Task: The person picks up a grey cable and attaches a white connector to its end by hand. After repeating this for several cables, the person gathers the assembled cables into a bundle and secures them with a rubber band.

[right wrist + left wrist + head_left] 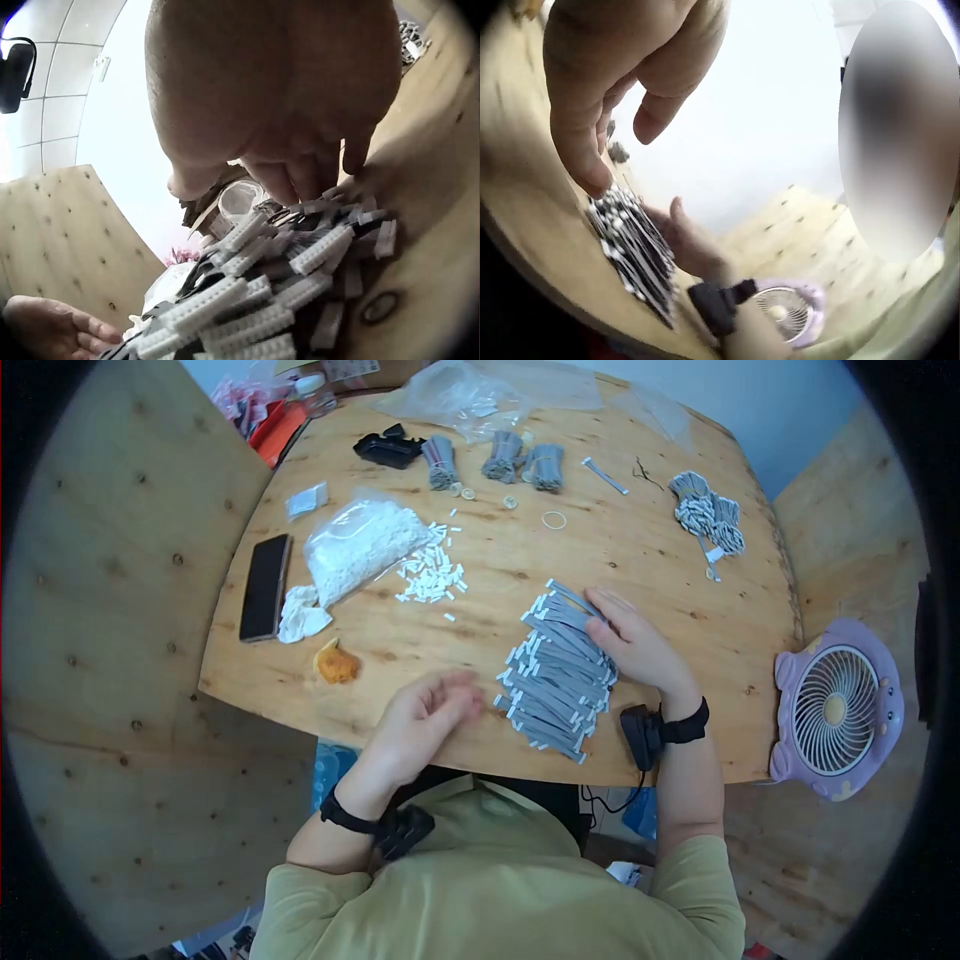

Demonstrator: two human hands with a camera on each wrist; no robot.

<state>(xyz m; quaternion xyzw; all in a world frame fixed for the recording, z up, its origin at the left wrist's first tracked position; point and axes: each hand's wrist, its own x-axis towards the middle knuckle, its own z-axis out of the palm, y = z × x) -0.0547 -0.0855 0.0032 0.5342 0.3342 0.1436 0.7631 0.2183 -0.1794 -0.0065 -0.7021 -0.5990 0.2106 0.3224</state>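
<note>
A spread pile of short grey ribbon cables (560,675) with white connectors lies on the wooden table before the person. At its upper right edge the right hand (640,645) rests with fingers extended along the cables. In the right wrist view, fingertips reach down at the far end of the white connectors (202,304). Left of the pile, the left hand (430,720) hovers, slightly blurred, its fingers loosely bent around nothing. The left wrist view puts this hand (630,82) above the cable pile (634,247).
Behind lie three bundled cable stacks (547,467) and coiled cables (706,510). On the left are a bag of white connectors (365,540), loose white pieces (432,575), a phone (265,588) and an orange peel (337,663). A purple fan (835,710) stands at the right edge.
</note>
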